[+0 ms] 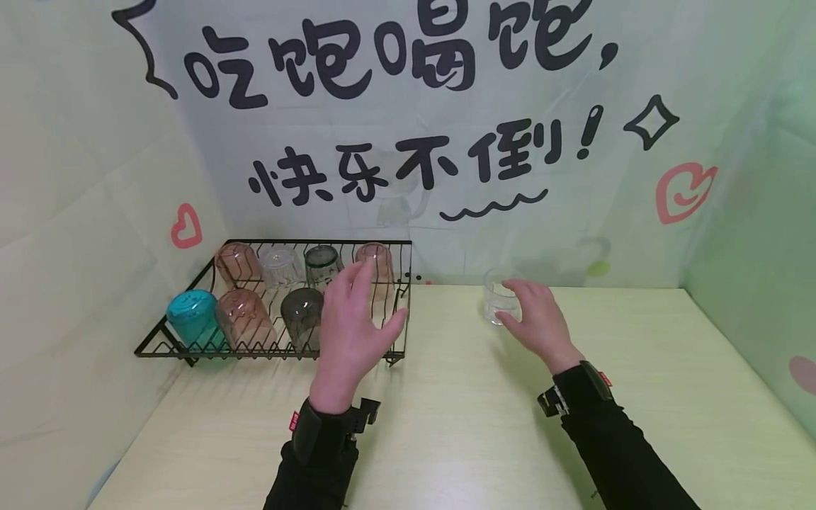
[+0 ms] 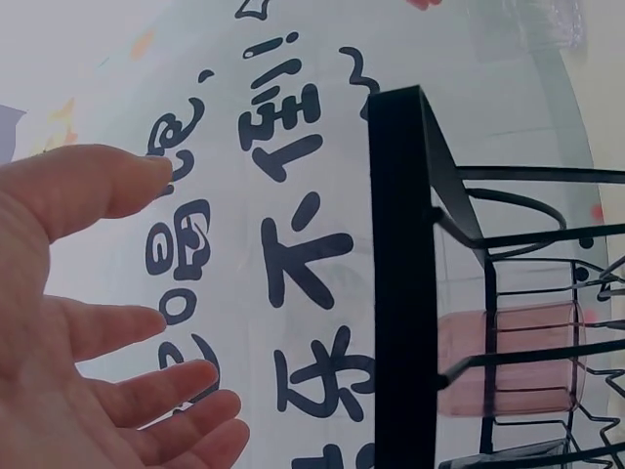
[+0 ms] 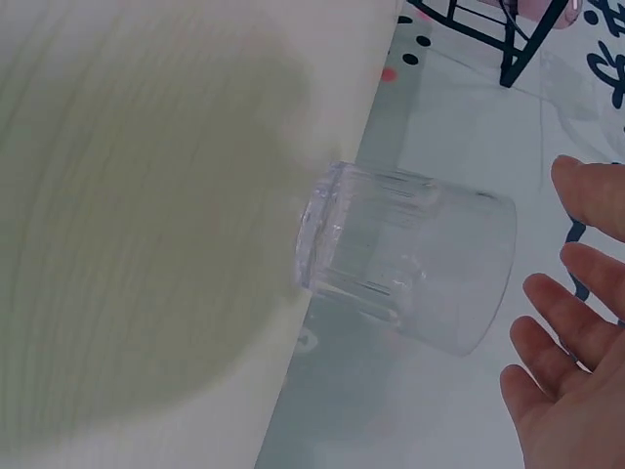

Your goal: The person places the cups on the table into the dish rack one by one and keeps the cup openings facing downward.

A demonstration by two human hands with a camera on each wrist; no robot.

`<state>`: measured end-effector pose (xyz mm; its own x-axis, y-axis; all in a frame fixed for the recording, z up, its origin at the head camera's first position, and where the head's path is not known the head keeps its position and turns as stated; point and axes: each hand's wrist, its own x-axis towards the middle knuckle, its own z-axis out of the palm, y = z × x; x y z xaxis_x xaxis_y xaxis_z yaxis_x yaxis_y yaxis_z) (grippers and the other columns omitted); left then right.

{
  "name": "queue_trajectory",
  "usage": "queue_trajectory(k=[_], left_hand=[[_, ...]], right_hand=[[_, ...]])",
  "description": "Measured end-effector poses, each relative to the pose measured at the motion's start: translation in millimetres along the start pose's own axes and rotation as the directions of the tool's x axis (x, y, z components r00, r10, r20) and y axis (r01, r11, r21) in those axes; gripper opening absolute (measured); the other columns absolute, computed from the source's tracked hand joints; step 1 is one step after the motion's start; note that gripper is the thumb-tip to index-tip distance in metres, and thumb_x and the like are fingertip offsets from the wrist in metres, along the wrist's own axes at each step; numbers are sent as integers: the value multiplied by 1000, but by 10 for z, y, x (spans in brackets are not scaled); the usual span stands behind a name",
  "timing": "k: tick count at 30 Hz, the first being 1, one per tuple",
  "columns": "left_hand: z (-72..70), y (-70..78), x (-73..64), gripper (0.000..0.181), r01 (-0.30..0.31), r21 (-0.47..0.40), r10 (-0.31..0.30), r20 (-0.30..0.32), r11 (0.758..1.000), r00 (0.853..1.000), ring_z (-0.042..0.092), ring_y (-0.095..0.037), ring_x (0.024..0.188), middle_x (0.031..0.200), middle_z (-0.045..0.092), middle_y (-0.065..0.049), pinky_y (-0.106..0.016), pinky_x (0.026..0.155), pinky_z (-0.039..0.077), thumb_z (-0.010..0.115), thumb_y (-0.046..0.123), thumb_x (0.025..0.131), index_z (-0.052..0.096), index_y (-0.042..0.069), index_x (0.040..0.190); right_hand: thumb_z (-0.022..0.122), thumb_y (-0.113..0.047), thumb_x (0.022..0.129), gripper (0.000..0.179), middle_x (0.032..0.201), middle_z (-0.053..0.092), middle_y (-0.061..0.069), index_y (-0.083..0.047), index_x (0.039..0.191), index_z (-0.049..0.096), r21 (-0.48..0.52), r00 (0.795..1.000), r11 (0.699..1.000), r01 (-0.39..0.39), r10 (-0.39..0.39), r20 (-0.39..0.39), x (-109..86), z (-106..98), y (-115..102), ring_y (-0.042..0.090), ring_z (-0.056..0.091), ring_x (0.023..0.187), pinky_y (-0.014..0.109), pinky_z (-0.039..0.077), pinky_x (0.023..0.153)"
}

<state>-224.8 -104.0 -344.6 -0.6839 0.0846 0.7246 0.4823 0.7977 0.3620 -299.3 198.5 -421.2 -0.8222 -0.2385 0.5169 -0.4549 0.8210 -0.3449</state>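
A clear glass (image 1: 495, 306) stands upright on the table toward the back wall. My right hand (image 1: 540, 324) is beside its rim, fingers spread and thumb apart; in the right wrist view a gap shows between the fingertips and the glass (image 3: 420, 256). My left hand (image 1: 350, 322) is raised in front of the right part of a black wire rack (image 1: 268, 354), its fingers loosely bent with nothing in them. Behind that hand, a pink glass (image 1: 380, 263) and a dark grey glass (image 1: 302, 312) are partly hidden. In the left wrist view the hand (image 2: 117, 352) is apart from the rack.
Several more glasses rest in the rack, among them a blue one (image 1: 193, 315), a pink one (image 1: 244, 316) and a clear one (image 1: 280, 265). The pale table (image 1: 459, 425) ends at a printed cloth wall (image 1: 574, 234) at the back.
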Motion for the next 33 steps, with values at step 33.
queue_trajectory(k=[33], left_hand=[[195, 222, -61, 77, -199, -54, 201, 32, 979, 979, 39, -28, 114, 127, 42, -13, -42, 93, 33, 70, 37, 71, 36, 11, 135]], right_hand=[[67, -26, 77, 53, 116, 53, 18, -2, 121, 48, -189, 995, 981, 41, -24, 94, 185, 149, -26, 34, 44, 110, 44, 36, 93]])
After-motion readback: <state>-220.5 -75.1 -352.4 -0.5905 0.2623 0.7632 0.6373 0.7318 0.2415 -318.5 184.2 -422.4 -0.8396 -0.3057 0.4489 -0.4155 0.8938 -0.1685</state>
